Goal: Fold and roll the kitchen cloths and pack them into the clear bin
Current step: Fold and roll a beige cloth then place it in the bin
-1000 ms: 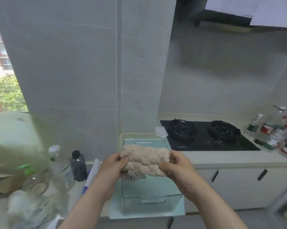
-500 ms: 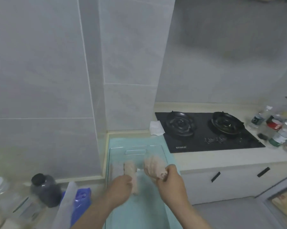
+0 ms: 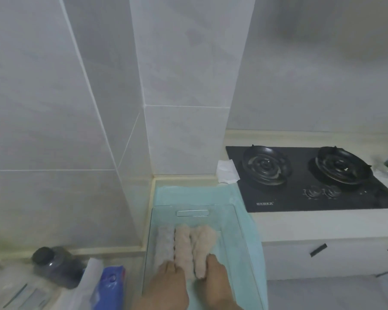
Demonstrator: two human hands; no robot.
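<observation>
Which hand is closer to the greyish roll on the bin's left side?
Left. The left hand is right at the greyish roll's near end. The right hand is two rolls over, against the rightmost roll's near end.

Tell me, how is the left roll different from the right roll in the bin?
The left roll is pale grey; the right roll is beige. The left roll lies nearest the bin's left wall; the right roll has bare bin floor on its right. Both are fluffy, rolled up, and lie lengthwise in the bin.
</observation>
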